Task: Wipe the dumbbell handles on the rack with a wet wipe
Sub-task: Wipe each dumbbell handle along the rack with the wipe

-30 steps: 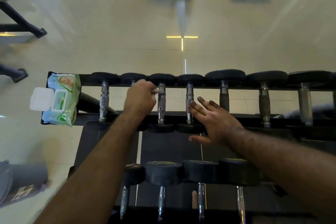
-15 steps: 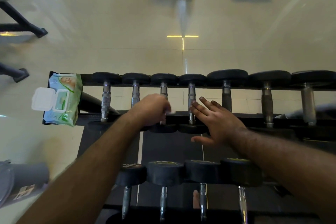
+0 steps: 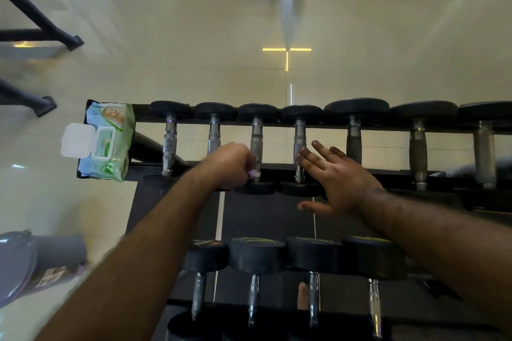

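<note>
Wiping third handle (image 3: 256, 144) | left hand (image 3: 230, 165) clenched round wet wipe (image 3: 254, 173) | right hand (image 3: 336, 178) released, flat | wipe soft, slippery; dumbbell heavy, stays racked

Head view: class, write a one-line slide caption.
Left hand rubs a wet wipe on a top-row dumbbell handle; right hand rests open alongside.

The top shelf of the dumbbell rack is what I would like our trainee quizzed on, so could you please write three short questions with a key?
1. True or false: the left hand holds a crumpled white wet wipe.
2. Which steel dumbbell handle, counted from the left on the black metal top shelf, is the wipe on?
3. The right hand is: A open, B a fist.

Key: 1 true. 2 the third handle. 3 A.
</note>
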`<state>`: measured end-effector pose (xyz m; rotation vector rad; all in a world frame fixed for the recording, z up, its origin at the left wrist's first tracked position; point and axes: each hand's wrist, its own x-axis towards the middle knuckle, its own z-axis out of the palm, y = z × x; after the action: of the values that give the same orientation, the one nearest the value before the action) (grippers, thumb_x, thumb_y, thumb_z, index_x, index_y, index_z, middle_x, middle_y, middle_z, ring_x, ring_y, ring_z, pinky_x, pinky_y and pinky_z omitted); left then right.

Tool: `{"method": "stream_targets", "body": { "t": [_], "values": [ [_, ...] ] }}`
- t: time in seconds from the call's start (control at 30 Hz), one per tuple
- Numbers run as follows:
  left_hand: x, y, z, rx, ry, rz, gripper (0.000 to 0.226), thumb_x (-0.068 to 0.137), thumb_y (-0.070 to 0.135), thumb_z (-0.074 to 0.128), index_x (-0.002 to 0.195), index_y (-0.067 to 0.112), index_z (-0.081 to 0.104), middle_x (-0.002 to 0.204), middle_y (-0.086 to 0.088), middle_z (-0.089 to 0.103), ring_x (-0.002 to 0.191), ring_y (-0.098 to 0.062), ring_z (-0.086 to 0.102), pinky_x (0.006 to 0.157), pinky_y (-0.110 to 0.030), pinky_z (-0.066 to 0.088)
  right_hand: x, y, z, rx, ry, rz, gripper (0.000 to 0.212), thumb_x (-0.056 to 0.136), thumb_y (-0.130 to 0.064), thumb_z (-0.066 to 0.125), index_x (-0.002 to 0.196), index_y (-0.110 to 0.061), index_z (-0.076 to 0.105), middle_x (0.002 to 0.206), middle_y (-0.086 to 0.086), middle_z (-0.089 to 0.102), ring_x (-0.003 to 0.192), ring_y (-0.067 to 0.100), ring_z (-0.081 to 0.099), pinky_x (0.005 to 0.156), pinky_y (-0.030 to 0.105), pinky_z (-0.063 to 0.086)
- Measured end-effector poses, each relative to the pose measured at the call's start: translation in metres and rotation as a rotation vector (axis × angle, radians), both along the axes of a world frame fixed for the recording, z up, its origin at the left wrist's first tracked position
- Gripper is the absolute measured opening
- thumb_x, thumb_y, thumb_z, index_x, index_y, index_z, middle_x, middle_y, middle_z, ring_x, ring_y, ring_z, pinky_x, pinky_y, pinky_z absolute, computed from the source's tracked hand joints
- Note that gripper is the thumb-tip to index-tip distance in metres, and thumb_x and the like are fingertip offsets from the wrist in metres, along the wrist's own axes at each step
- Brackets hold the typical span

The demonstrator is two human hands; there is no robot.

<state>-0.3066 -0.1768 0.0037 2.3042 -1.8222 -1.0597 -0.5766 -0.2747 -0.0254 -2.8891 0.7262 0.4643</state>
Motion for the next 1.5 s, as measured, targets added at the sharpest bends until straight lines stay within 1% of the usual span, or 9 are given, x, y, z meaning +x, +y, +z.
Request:
{"method": "stream_targets", "body": {
  "t": [0.17,0.27,0.4,0.57,0.77,0.97,1.1,1.37,1.5],
  "values": [
    [-0.012,0.006,0.019,-0.126,0.276,0.082,0.009,0.096,0.021,0.074,0.102,0.020,0.080,0.092,0.011,0.072,0.089,-0.002,0.068,0.091,-0.032,0.060,0.002,0.001,0.008,-0.001,0.041,-0.011,0.119,0.083,-0.099,0.024,0.173,-0.023,0.007,0.180,0.001,0.002,0.166,0.027,-0.004,0.133,0.049,0.005],
    [-0.004,0.024,0.028,-0.374,0.456,0.490,0.006,0.094,0.019,0.075,0.096,0.022,0.080,0.093,0.001,0.078,0.091,-0.013,0.076,0.087,-0.038,0.064,0.005,0.007,0.021,-0.006,0.103,-0.034,0.118,0.083,-0.098,0.030,0.173,-0.026,0.004,0.181,-0.001,0.004,0.167,0.027,-0.001,0.133,0.055,0.005],
    [0.008,0.046,0.038,-0.610,0.669,0.978,0.008,0.093,0.010,0.073,0.096,0.013,0.080,0.094,-0.008,0.080,0.087,-0.020,0.076,0.076,-0.034,0.062,0.040,0.035,0.034,-0.072,0.062,-0.067,0.115,0.077,-0.097,0.038,0.162,-0.020,0.041,0.166,0.004,0.045,0.150,0.034,0.039,0.119,0.056,0.034],
    [0.015,0.075,0.050,-0.750,0.896,1.320,0.017,0.097,-0.006,0.063,0.099,0.007,0.074,0.079,0.002,0.078,0.076,-0.011,0.073,0.071,-0.028,0.059,0.141,0.083,0.025,-0.027,0.071,0.059,0.077,0.088,-0.064,0.075,0.144,-0.014,0.058,0.139,0.009,0.056,0.126,0.032,0.056,0.100,0.049,0.051],
    [0.016,0.113,0.043,-0.734,0.795,1.255,0.014,0.095,0.000,0.070,0.099,0.011,0.077,0.095,-0.008,0.080,0.090,-0.021,0.077,0.085,-0.038,0.064,0.194,0.106,0.012,-0.174,0.233,-0.063,0.032,0.100,-0.025,0.068,0.130,-0.015,0.069,0.130,0.010,0.064,0.122,0.033,0.057,0.099,0.047,0.049],
    [0.031,0.118,0.047,-0.710,0.799,1.274,0.012,0.096,0.003,0.071,0.103,0.011,0.077,0.099,-0.008,0.081,0.094,-0.022,0.079,0.082,-0.036,0.065,0.158,0.109,-0.024,0.011,-0.258,-0.349,0.022,0.091,-0.029,0.079,0.112,-0.023,0.080,0.114,-0.005,0.063,0.116,0.026,0.051,0.094,0.041,0.032],
    [0.043,0.110,0.057,-0.743,0.775,1.230,0.011,0.094,0.004,0.074,0.104,0.008,0.077,0.098,-0.005,0.081,0.093,-0.019,0.079,0.079,-0.031,0.064,0.130,0.113,-0.040,0.210,-0.580,-0.571,0.034,0.079,-0.029,0.094,0.111,-0.027,0.083,0.100,-0.012,0.055,0.103,0.027,0.054,0.089,0.039,0.033],
    [0.034,0.078,0.045,-0.692,0.695,1.059,0.010,0.092,0.010,0.075,0.101,0.013,0.079,0.100,-0.005,0.080,0.097,-0.019,0.077,0.081,-0.033,0.064,0.118,0.069,0.019,0.048,-0.082,-0.161,0.086,0.083,-0.089,0.059,0.141,-0.026,0.065,0.136,0.001,0.064,0.130,0.027,0.054,0.114,0.049,0.039],
    [0.015,0.055,0.027,-0.642,0.621,0.985,0.004,0.097,0.020,0.074,0.098,0.018,0.077,0.095,0.003,0.077,0.094,-0.012,0.074,0.084,-0.035,0.065,0.070,0.030,0.028,0.000,-0.036,-0.319,0.114,0.085,-0.093,0.051,0.169,-0.020,0.025,0.176,0.008,0.027,0.163,0.033,0.019,0.132,0.052,0.017]
  ]
}}
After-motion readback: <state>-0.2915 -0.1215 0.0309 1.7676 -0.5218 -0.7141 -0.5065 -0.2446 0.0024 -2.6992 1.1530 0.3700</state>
